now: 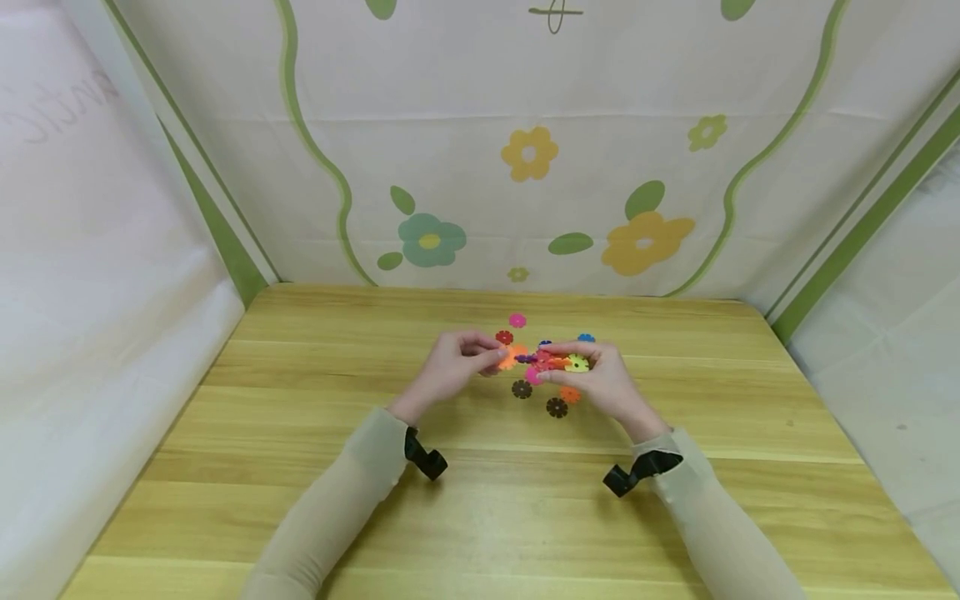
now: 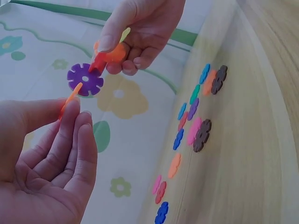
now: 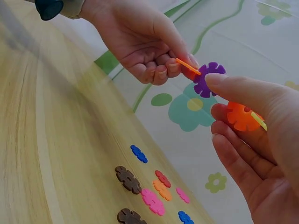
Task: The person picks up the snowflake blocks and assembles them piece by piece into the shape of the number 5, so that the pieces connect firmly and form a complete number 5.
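My left hand (image 1: pixel 454 368) pinches an orange notched plastic disc (image 2: pixel 71 99) by its edge, between thumb and fingers. Opposite it, my right hand (image 1: pixel 602 379) grips a small chain of joined discs. In the left wrist view the chain shows a purple disc (image 2: pixel 77 74), a red disc (image 2: pixel 96 63), an orange disc (image 2: pixel 115 53) and a bit of yellow disc (image 2: pixel 125 33). The left hand's orange disc meets the purple disc's rim; how deep it sits in a notch I cannot tell. Right-hand fingers partly hide the red and orange discs.
Loose discs lie on the wooden table (image 1: pixel 480 517) below the hands, among them brown (image 1: pixel 557 407), pink (image 1: pixel 517 320), red (image 1: pixel 504 337) and blue (image 1: pixel 587 338) ones. A patterned cloth (image 1: pixel 450 167) hangs behind the table.
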`<state>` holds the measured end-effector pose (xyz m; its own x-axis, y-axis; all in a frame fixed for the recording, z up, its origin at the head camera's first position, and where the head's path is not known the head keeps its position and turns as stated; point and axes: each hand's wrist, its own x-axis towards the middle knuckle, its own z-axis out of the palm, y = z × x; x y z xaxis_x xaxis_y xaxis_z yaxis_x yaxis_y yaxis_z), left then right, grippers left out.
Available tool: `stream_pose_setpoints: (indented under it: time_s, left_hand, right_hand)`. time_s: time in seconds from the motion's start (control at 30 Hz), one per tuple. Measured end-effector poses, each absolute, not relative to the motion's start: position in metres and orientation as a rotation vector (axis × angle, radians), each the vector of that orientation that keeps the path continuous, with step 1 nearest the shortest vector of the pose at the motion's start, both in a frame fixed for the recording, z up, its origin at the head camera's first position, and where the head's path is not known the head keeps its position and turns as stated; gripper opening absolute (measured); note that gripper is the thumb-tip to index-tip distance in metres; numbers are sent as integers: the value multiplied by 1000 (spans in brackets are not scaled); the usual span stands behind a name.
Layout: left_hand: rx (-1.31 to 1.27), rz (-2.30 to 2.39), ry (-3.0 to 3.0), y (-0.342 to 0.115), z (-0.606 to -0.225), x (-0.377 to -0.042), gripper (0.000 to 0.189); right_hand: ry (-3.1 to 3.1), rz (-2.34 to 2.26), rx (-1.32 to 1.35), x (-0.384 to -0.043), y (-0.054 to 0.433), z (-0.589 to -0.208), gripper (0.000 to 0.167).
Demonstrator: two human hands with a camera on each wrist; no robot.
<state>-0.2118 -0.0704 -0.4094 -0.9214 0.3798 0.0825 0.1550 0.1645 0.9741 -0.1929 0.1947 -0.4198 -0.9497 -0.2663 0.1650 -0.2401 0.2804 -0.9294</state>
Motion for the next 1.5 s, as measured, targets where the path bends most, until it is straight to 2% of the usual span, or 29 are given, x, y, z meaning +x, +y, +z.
stream_pose_setpoints:
  time_s: [0.8, 1.2, 1.5]
  left_hand:
    - [494, 1907, 2211, -65, -410, -210, 15]
    - [457, 1920, 2226, -64, -412, -213, 19]
    - [463, 1928, 2213, -63, -412, -215, 24]
  right_hand:
    - [2547, -1778, -442, -191, 190, -417, 46]
    - [2553, -1775, -520, -193, 188, -419, 43]
    - [2559, -1784, -462, -193, 188, -420, 44]
